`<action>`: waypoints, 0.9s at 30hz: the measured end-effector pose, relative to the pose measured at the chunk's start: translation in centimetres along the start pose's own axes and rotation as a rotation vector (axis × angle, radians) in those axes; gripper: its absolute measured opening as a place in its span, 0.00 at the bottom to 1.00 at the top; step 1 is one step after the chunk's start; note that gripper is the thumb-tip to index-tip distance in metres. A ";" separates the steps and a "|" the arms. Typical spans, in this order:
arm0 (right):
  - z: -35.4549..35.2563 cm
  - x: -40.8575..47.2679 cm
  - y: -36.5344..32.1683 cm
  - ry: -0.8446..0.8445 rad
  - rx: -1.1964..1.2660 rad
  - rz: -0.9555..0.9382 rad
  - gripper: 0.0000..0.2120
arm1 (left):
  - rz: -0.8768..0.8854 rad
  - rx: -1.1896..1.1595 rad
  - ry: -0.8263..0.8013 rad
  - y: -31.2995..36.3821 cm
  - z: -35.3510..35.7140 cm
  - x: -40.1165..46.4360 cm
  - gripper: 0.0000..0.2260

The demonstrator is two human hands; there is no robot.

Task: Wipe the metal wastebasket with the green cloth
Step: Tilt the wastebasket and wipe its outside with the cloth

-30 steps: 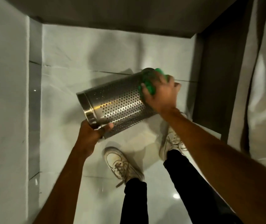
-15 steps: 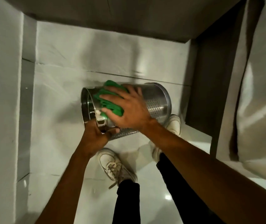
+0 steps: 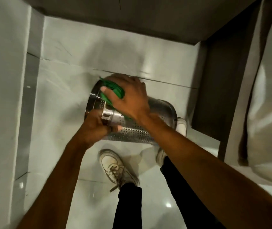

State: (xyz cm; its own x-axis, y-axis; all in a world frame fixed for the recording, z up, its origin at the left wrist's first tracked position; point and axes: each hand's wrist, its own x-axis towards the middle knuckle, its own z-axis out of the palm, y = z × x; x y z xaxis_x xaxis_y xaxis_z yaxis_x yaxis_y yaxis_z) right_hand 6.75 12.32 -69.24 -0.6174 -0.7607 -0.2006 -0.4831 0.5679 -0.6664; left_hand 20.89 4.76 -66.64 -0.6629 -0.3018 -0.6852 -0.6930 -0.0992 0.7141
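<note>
The metal wastebasket [image 3: 132,133] is a perforated steel cylinder held tilted in the air above the floor, its open rim toward the left. My left hand [image 3: 95,128] grips the near side of that rim. My right hand [image 3: 128,100] presses the folded green cloth [image 3: 113,91] onto the top of the basket close to the rim. Most of the cloth is hidden under my fingers, and the far end of the basket is partly covered by my right forearm.
I stand on a glossy pale tiled floor [image 3: 65,100], my white sneakers [image 3: 115,167] below the basket. A pale wall [image 3: 3,80] runs along the left, a dark door frame [image 3: 214,96] and a light curtain [image 3: 267,96] stand on the right.
My right hand has slid the cloth from the basket's far end to its rim. The basket has swung so its far end points lower right, with my left hand still on the rim.
</note>
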 end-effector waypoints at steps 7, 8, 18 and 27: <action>0.3 -3.1 6.5 0.033 -0.194 -0.011 0.24 | -0.120 0.066 0.111 -4.1 0.1 -3.2 0.23; 0.0 -3.8 8.7 0.012 -0.248 0.076 0.23 | -0.132 0.019 0.114 -4.2 -0.2 -3.3 0.22; 0.0 -2.2 4.6 -0.200 -0.197 0.241 0.26 | -0.041 -0.043 0.092 -1.9 -0.4 -2.0 0.21; -0.1 -3.5 4.4 -0.252 -0.043 -0.016 0.26 | -0.078 -0.020 0.170 -1.9 0.3 -4.4 0.23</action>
State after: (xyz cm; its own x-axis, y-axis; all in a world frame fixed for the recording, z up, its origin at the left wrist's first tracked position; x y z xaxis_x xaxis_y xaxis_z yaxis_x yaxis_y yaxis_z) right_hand 6.71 17.53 -71.41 -0.4381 -0.8207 -0.3667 -0.5203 0.5642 -0.6411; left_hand 25.04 6.59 -65.01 -0.5485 -0.4479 -0.7060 -0.7339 -0.1467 0.6632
